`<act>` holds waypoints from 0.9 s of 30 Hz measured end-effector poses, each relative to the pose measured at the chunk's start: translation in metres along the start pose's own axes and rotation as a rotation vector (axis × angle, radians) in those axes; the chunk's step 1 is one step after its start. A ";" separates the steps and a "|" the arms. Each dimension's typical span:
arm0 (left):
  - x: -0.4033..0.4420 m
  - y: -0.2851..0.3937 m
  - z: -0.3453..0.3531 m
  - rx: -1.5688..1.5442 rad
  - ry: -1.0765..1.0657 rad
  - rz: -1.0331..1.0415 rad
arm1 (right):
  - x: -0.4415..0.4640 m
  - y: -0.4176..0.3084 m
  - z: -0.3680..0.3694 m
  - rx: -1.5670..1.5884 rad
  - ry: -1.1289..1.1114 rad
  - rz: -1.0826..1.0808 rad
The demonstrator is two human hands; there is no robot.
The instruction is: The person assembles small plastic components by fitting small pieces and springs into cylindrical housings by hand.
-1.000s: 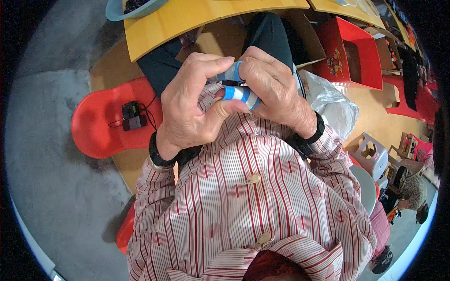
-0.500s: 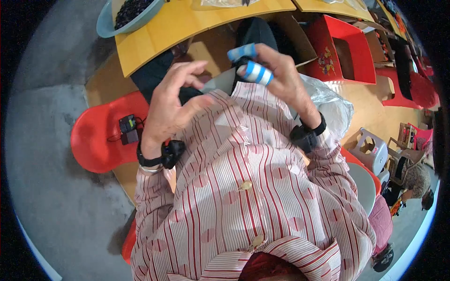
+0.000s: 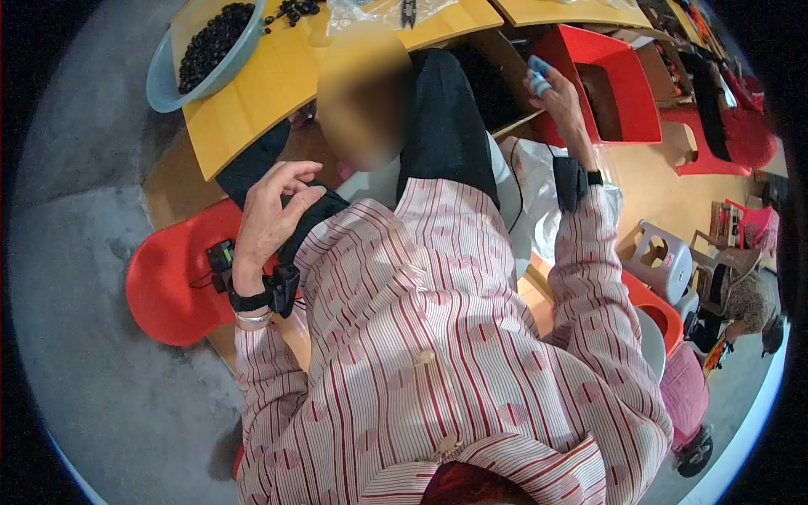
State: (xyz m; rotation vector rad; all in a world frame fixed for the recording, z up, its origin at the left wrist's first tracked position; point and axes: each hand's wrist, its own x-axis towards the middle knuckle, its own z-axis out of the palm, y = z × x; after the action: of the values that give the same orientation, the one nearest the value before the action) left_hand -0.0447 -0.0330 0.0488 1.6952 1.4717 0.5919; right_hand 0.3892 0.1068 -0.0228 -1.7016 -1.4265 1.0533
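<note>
The right hand (image 3: 564,103) stretches out over the near end of the red box (image 3: 631,84), beside the cardboard carton (image 3: 512,63), its fingers pointing away from the body and to the left; blue-striped bands (image 3: 540,84) wrap the thumb and a finger, which lie close to each other, and I cannot tell whether anything is pinched between them or whether the hand touches either container. The red box sits on the floor to the right of the knees with its mouth facing up; its long axis runs away from the person, the far end leaning slightly left. The carton lies just left of it, its right wall slanting the same way, its inside dark. The left hand (image 3: 268,215) is empty, thumb and loosely bent fingers apart, above the trouser leg (image 3: 252,160) and near the red seat (image 3: 172,273), its fingers pointing forward and to the right. On the yellow table (image 3: 252,97) a blue basin (image 3: 160,91) of small black pieces (image 3: 215,52) overhangs the left edge, its long axis slanting toward the far right.
</note>
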 end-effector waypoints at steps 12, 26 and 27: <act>0.042 0.005 -0.059 0.121 0.206 0.014 | -0.030 -0.017 0.041 -0.400 -0.166 -0.489; 0.140 -0.008 -0.095 0.250 0.263 0.116 | -0.010 -0.060 0.129 -0.516 -0.371 -0.642; 0.151 -0.011 -0.091 0.273 0.246 0.122 | -0.008 -0.060 0.132 -0.536 -0.361 -0.624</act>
State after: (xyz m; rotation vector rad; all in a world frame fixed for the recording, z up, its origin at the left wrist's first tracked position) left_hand -0.0900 0.1370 0.0691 1.9906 1.6930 0.7117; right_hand 0.2438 0.1088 -0.0276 -1.2545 -2.4360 0.6705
